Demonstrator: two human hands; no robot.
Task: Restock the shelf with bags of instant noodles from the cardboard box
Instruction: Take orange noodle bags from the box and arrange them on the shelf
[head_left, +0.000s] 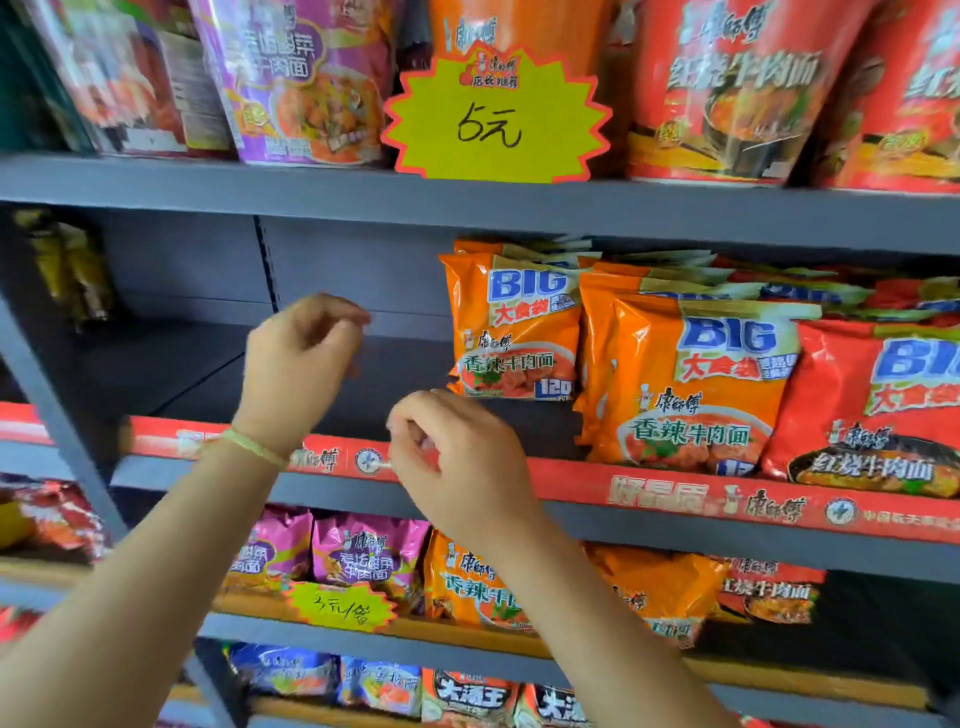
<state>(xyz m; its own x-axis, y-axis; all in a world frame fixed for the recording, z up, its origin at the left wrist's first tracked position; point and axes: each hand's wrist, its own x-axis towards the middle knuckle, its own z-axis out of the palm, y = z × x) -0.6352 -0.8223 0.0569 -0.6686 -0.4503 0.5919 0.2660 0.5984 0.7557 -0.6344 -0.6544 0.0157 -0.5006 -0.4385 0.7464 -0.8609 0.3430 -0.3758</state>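
Observation:
Both my hands are raised in front of the grey shelf (218, 364), which is bare on its left part. My left hand (301, 358) hangs with loosely curled fingers and holds nothing. My right hand (457, 457) is lower, at the shelf's red front strip (675, 499), fingers also loosely curled and empty. To the right stand orange noodle bags (514, 332), a second orange row (691, 384), and red noodle bags (878, 405). The cardboard box is out of view.
Above, cup noodles (727, 88) line the upper shelf behind a yellow price tag (493, 119). Below are purple bags (363, 551) and orange bags (478, 587), another yellow tag (340, 605), and more bags (467, 696) on the lowest shelf. A grey upright (57, 415) stands at left.

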